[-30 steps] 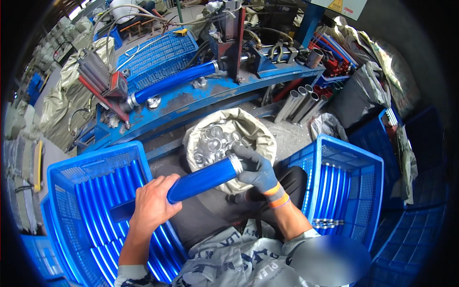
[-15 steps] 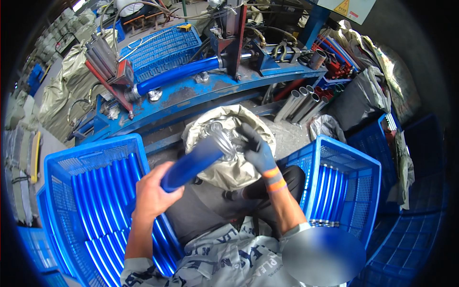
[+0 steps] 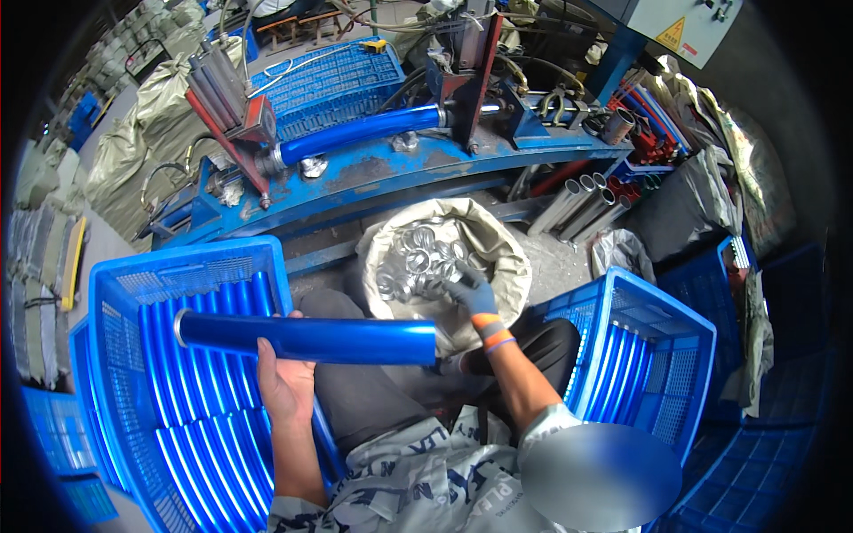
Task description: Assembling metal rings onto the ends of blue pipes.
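My bare left hand (image 3: pixel 289 386) is wrapped round a shiny blue tube (image 3: pixel 338 339), held level above the left crate and my lap. A silver ring (image 3: pixel 180 329) caps the tube's left end; on the right end I see no ring. My right hand (image 3: pixel 473 298), in a dark grey glove with an orange cuff, reaches into a pale woven sack (image 3: pixel 506 258). Its fingers are apart and touch or hover over loose silver rings (image 3: pixel 418 259) inside. The fingertips partly blend with the rings, and no ring is plainly held.
Blue tubes fill a blue crate (image 3: pixel 191 258) on my left; another crate (image 3: pixel 662 306) with tubes stands right. Beyond the sack runs a blue machine bench (image 3: pixel 364 178) with a blue tube (image 3: pixel 355 131) clamped in it. Bare metal pipes (image 3: pixel 569 200) lean below the bench's right end.
The blue tube has swung from pointing at the sack to lying crosswise, its ringed end now left. My right hand has moved lower into the sack. The view has shifted slightly.
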`<state>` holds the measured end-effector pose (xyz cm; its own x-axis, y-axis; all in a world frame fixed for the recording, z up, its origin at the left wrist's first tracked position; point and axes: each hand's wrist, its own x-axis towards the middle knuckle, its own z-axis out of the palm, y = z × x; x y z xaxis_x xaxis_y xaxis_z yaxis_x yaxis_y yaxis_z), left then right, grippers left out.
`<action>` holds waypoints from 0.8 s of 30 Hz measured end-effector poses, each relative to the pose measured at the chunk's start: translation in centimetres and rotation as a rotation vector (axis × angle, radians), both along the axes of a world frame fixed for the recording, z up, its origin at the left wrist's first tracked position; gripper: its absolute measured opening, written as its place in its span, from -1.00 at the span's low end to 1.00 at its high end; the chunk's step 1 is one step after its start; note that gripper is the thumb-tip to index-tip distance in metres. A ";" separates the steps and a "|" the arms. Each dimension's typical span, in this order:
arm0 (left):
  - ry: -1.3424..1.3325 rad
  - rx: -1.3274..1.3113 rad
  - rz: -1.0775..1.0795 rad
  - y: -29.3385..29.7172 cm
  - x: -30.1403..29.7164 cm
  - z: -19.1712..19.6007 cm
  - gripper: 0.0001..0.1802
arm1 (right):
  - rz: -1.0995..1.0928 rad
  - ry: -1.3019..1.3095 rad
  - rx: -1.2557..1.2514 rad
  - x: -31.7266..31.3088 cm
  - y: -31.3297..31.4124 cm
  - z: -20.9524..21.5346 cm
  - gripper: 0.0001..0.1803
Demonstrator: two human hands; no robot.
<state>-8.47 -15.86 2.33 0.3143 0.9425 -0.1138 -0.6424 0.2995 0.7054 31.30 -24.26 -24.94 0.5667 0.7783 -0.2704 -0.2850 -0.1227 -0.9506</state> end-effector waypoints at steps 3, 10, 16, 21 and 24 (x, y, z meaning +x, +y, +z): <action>0.018 -0.039 0.073 -1.1 -2.2 -1.4 -0.37 | 0.027 0.647 0.386 -4.8 -0.8 9.8 -0.62; -0.012 -0.100 0.080 -2.2 3.2 -2.0 -0.37 | 0.192 0.505 0.565 -6.4 -4.2 20.5 -0.63; 0.060 0.009 0.123 -2.6 2.7 -0.8 -0.38 | 0.269 0.377 0.543 -7.2 -4.4 22.7 -0.21; 0.059 0.028 0.148 -2.3 1.6 -1.6 -0.46 | 0.319 0.206 0.430 -7.5 -4.6 22.4 -0.14; 0.081 0.036 0.140 -1.9 1.4 -2.0 -0.47 | 0.349 0.125 0.348 -7.1 -4.5 23.0 -0.16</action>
<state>-7.06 -17.79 0.31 0.1704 0.9804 -0.0985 -0.6165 0.1841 0.7655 24.22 -28.80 -1.92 0.2371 0.9714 -0.0105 -0.3978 0.0872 -0.9133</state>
